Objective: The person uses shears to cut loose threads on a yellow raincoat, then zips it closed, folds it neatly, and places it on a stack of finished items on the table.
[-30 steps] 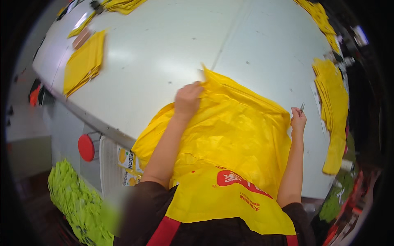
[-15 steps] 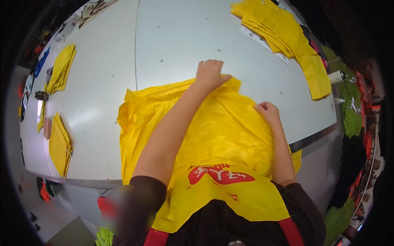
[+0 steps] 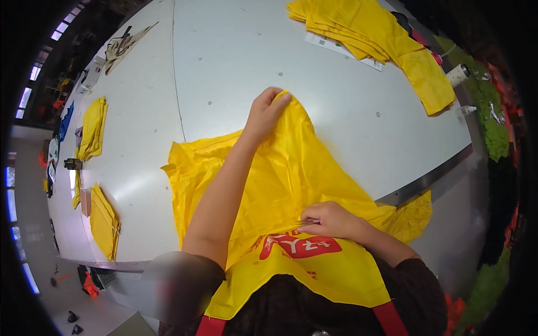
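Observation:
A crumpled yellow cloth lies over the front of the table, its lower part hanging past the edge at the right. My left hand pinches its upper corner between thumb and fingers, lifting it into a peak. Closer to my body, my right hand is closed over the cloth. Something small and thin shows between its fingers, too little to name. Just below that hand is the yellow bib of an apron that I wear, with a red printed patch and red straps.
A stack of folded yellow cloths lies at the far right on a white sheet, near a white roll and a small clear bottle. More folded yellow pieces lie at the left. The metal table edge runs along the right front.
My left hand has pulled the cloth's corner up and slightly left. My right hand has moved from the cloth's right side down and left, near the bib. The view has shifted a little.

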{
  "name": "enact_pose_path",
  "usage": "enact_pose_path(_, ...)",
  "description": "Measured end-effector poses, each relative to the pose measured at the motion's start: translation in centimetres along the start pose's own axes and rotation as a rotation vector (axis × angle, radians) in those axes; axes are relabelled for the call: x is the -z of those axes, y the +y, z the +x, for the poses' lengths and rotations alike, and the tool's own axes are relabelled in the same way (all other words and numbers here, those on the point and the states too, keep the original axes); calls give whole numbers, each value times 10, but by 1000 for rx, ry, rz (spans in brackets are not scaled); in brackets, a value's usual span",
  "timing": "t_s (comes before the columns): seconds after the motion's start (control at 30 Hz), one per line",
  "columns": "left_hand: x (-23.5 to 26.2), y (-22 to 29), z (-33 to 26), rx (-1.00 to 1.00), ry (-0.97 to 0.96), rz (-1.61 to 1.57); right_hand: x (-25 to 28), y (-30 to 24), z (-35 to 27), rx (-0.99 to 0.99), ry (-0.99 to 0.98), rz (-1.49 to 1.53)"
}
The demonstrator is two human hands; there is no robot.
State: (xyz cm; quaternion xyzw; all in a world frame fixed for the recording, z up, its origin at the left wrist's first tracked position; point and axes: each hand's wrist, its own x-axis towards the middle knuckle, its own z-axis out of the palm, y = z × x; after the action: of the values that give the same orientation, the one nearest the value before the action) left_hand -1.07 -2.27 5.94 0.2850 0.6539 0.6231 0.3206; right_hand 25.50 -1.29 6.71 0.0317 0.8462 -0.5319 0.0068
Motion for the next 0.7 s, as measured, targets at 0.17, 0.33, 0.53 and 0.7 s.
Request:
enact_pose_path(0.17,21,15,-72,-91,31,-340,11,6,17,159,323,296)
enact_pose_path(0.33,31,23,-113,-264,-11,-272,59,-14,63,-123,420,481)
enact_pose_path(0.53,36,28,-134,-323,-21,-164,42,-22,88,-20,131,531)
enact_pose_path(0.7,49,23,-154,-283,174,111,72,-9,72,-200,606,381)
